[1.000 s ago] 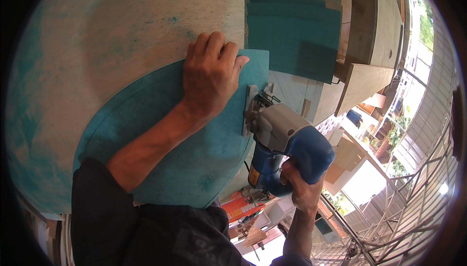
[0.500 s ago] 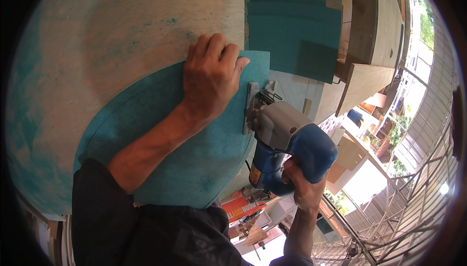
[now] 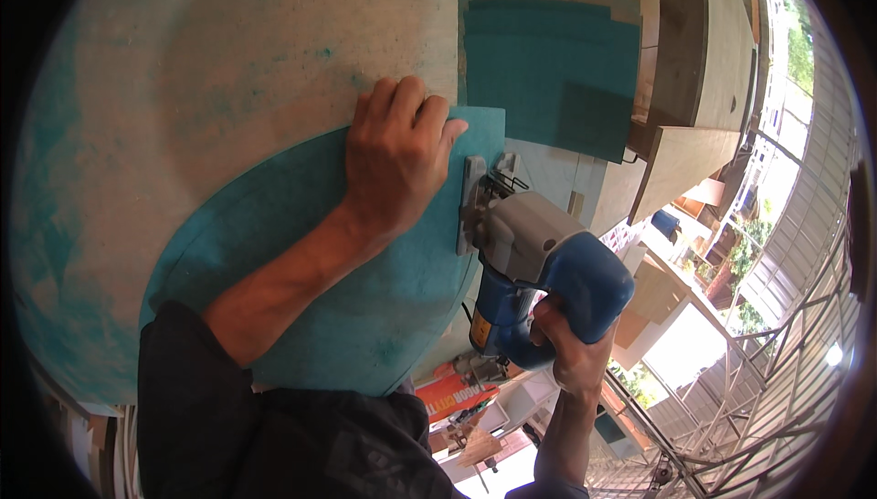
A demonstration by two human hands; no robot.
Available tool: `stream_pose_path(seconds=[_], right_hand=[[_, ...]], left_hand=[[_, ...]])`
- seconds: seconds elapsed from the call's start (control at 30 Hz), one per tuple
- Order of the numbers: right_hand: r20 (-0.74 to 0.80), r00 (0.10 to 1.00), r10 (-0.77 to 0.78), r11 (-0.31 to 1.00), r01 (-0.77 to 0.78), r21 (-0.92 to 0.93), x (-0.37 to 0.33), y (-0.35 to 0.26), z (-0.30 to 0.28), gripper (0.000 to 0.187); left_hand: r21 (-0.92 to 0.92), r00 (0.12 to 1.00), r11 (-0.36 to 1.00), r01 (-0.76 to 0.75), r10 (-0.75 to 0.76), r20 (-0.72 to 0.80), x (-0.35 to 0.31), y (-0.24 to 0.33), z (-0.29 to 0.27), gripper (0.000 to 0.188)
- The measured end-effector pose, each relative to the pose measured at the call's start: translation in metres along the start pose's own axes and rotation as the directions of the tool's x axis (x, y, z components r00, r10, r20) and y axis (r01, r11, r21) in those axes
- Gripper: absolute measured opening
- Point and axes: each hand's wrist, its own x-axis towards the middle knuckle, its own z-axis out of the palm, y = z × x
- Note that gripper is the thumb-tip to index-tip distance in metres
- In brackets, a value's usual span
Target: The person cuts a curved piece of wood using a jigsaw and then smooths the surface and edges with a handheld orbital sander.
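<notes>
A curved teal board (image 3: 301, 225) with a thin line drawn along its rounded edge lies on the worktable, its right side past the tabletop. My left hand (image 3: 397, 152) is closed at the board's far edge, knuckles up and thumb toward the right corner. My right hand (image 3: 575, 344) is wrapped around the handle of a blue and grey jigsaw (image 3: 548, 252). The jigsaw's metal base plate (image 3: 470, 207) rests against the board near its right edge. Its blade is hidden from me.
The paint-stained worktable (image 3: 274, 52) spreads to the far left. Beyond its right edge lie stacked dark teal panels (image 3: 553, 70) and bare plywood boards (image 3: 685, 166). A red sign (image 3: 452, 396) and assorted clutter are low at the right.
The board and my left hand have shifted slightly toward me. The jigsaw has hardly moved in view and now sits a little closer to the board's far right corner.
</notes>
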Motion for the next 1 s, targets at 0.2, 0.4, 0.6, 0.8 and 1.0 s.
stream_pose_path(seconds=[0.2, 0.4, 0.6, 0.8, 1.0], right_hand=[[-0.003, 1.000, -0.002, 1.000, 0.002, 0.004, 0.004, -0.004, 0.001, 0.018], [0.001, 1.000, -0.004, 1.000, 0.004, -0.015, 0.005, -0.003, 0.000, 0.018], [-0.018, 1.000, 0.007, 1.000, -0.007, 0.028, 0.007, -0.011, 0.002, 0.015], [-0.004, 1.000, 0.016, 0.999, -0.016, 0.028, 0.009, -0.011, 0.000, 0.015], [-0.042, 0.999, 0.015, 0.999, -0.014, 0.041, 0.012, -0.019, 0.005, 0.012]], left_hand=[[-0.004, 1.000, 1.000, -0.002, 0.002, -0.001, -0.001, -0.001, 0.004, 0.031], [0.023, 1.000, 1.000, -0.013, 0.013, 0.016, -0.001, 0.000, 0.002, 0.032], [0.000, 1.000, 1.000, -0.006, 0.006, 0.011, 0.000, -0.001, 0.005, 0.031], [-0.008, 1.000, 1.000, -0.006, 0.006, 0.009, 0.001, 0.000, 0.003, 0.031], [-0.002, 1.000, 1.000, -0.011, 0.011, 0.017, 0.002, 0.000, 0.004, 0.031]])
